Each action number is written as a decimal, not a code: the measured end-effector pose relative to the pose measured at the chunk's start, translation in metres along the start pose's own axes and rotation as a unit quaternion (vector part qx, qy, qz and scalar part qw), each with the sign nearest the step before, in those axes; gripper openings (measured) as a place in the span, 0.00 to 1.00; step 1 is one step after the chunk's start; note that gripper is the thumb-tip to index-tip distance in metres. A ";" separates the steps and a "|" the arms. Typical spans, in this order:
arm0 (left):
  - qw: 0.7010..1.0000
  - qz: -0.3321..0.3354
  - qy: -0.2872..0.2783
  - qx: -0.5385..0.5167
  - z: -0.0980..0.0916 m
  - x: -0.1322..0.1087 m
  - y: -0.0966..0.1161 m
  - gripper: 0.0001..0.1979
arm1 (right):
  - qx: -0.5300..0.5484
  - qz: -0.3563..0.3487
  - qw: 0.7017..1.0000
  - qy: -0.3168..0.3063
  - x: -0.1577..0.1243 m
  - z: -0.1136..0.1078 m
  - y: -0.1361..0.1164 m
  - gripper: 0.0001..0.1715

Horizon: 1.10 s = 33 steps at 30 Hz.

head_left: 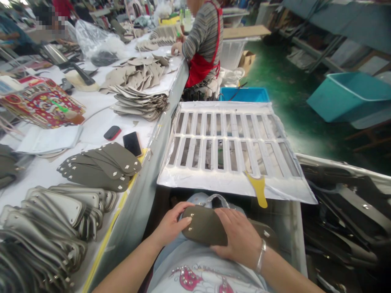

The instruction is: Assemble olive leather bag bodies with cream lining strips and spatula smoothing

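Observation:
Over my lap lies an olive-grey, leather-like panel [204, 226] with rounded ends and small metal studs near its left end. My left hand [171, 226] grips that end, thumb on the face near the studs and fingers at the upper edge. Across the panel's right part rests my right hand [236, 234], fingers over the top edge and thumb at the lower one. A similar olive-grey piece [270, 234] with a light metal fitting shows to the right of that hand; whether they are joined is hidden. On the table to the left, matching flat panels [100, 162] are fanned out.
Stacked padded pieces [61, 211] line the table's near left. A white slotted rack [214, 179] with a yellow tool [259, 191] stands ahead of my lap. Dark pieces fill a bin [342, 219] at right. A phone [132, 143] lies near the table edge; a co-worker [204, 40] sits beyond.

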State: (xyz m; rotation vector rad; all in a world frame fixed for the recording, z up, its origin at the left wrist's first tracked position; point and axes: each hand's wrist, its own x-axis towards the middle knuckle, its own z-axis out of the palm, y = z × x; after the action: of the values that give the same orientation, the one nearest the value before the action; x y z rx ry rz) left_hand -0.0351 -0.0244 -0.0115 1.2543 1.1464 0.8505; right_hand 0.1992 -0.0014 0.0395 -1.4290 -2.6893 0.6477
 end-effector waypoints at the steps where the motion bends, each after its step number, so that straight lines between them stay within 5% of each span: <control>1: 1.000 0.002 0.005 -0.003 0.001 0.000 0.001 0.17 | -0.001 0.000 1.000 -0.004 0.001 0.000 -0.001 0.46; 4: 1.000 0.011 0.025 -0.009 0.005 -0.003 0.004 0.16 | 0.000 0.005 1.000 -0.018 0.010 -0.002 -0.008 0.46; 15: 0.995 0.050 0.079 0.029 0.011 -0.006 0.000 0.14 | -0.003 0.028 0.998 -0.057 0.043 -0.004 -0.023 0.19; 19: 0.995 0.059 0.070 0.040 0.011 -0.006 -0.003 0.15 | -0.010 0.027 0.998 -0.055 0.044 0.000 -0.021 0.20; 25: 0.989 0.070 -0.032 0.122 -0.011 -0.004 0.008 0.25 | -0.003 -0.024 0.999 -0.025 0.026 -0.002 -0.004 0.32; 29: 0.933 0.158 -0.080 0.312 -0.016 -0.003 0.032 0.28 | -0.046 -0.072 0.996 -0.031 -0.009 -0.010 0.020 0.49; 33: 0.856 0.214 -0.164 0.442 0.015 0.008 0.048 0.39 | -0.089 -0.037 0.995 -0.001 -0.039 -0.015 0.036 0.53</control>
State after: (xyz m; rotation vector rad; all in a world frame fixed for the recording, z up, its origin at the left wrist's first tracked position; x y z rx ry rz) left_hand -0.0136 -0.0127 0.0337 2.3837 1.0028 0.3551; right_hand 0.2537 -0.0099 0.0459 -1.3561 -2.8487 0.4139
